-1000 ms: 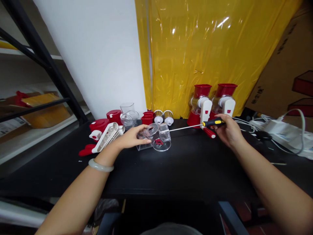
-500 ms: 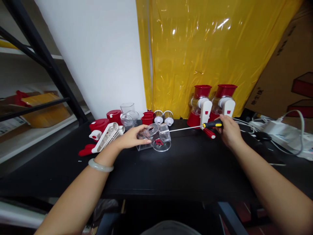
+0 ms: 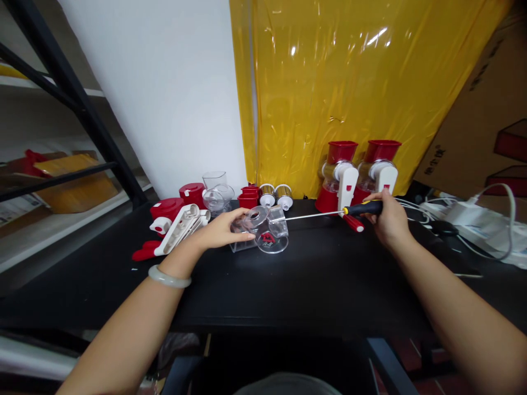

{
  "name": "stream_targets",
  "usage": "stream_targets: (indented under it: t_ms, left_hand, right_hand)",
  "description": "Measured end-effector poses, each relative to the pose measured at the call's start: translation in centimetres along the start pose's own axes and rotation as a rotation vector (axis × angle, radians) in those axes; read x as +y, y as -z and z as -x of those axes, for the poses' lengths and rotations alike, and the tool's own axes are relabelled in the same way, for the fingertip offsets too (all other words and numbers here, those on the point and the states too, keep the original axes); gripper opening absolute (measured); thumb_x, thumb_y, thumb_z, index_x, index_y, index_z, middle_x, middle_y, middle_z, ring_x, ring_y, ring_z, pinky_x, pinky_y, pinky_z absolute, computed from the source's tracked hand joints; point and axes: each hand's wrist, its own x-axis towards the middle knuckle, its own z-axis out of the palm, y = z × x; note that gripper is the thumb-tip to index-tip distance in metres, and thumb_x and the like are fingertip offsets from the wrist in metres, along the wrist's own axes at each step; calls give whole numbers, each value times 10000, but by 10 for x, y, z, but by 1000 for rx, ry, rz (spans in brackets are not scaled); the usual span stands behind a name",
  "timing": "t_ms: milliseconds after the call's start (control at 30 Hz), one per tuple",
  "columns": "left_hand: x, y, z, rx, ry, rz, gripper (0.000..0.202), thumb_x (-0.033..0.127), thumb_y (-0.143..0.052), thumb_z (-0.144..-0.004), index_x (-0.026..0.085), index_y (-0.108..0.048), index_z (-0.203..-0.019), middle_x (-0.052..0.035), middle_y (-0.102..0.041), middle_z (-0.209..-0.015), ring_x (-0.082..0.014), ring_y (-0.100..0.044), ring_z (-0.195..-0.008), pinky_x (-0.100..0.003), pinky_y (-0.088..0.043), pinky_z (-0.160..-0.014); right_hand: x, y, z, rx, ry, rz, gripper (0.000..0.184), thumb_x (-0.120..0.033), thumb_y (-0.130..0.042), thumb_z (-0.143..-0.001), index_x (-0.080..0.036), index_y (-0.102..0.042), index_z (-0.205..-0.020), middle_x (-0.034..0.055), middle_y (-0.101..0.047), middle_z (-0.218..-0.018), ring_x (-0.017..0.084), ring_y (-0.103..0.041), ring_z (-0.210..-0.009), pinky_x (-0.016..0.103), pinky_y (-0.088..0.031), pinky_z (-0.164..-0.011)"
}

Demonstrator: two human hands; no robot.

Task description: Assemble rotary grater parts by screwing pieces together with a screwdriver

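Note:
My left hand (image 3: 225, 229) is closed around a clear plastic grater housing (image 3: 273, 244), which lies on its side on the black table. A red mark shows through its round part. My right hand (image 3: 389, 219) grips the back of a screwdriver (image 3: 364, 208) with a black and yellow handle. The long metal shaft runs level to the left, and its tip meets the housing's right end. Whether the tip sits on a screw is too small to tell.
Red bases (image 3: 167, 209), white crank arms (image 3: 181, 227) and another clear housing (image 3: 216, 192) stand at left. Behind are small red hoppers (image 3: 248, 198) and metal grater drums (image 3: 284, 196). Two assembled rotary graters (image 3: 346, 178) stand back right, near white cables and a power strip (image 3: 504, 233).
My right hand has shifted its grip back along the screwdriver handle, leaving more of the handle's front showing. My left hand and the housing stay almost in place.

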Motion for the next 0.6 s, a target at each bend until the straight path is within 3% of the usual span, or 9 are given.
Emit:
stream_targets:
  t_ms: [133, 333, 467, 600]
  left_hand:
    - [-1, 0, 0, -5, 0, -3, 627, 496, -773, -812, 207, -565, -1329, -108, -708, -1221, -285, -691, -1076, -408, -566, -893]
    - [0, 0, 0, -1, 1, -12, 628, 483, -771, -816, 214, -563, -1344, -112, -704, -1240, -289, -689, -1094, -412, -565, -898]
    - [0, 0, 0, -7, -4, -29, 621, 491, -774, -815, 205, -574, -1328, -116, -707, -1244, -293, -690, -1096, -410, -563, -905]
    - [-1, 0, 0, -11, -25, -39, 621, 495, -770, -825, 204, -567, -1334, -114, -708, -1253, -291, -691, -1102, -412, -556, -929]
  right_hand:
    - [1, -2, -1, 8, -19, -46, 304, -498, -733, -811, -234, -622, -706, -14, -539, -594, 124, -511, -508, 268, -492, -475]
    - [-4, -9, 0, 35, -63, -210, 167, -324, -758, -731, -219, -630, -753, -3, -592, -732, 126, -585, -636, 229, -480, -489]
    - [-4, -8, 1, -32, -98, -238, 211, -418, -729, -758, -228, -636, -759, 1, -600, -714, 150, -606, -652, 273, -527, -539]
    - [2, -3, -2, -39, -41, -139, 435, -656, -655, -801, -231, -617, -717, 5, -564, -599, 138, -533, -502, 281, -474, -455]
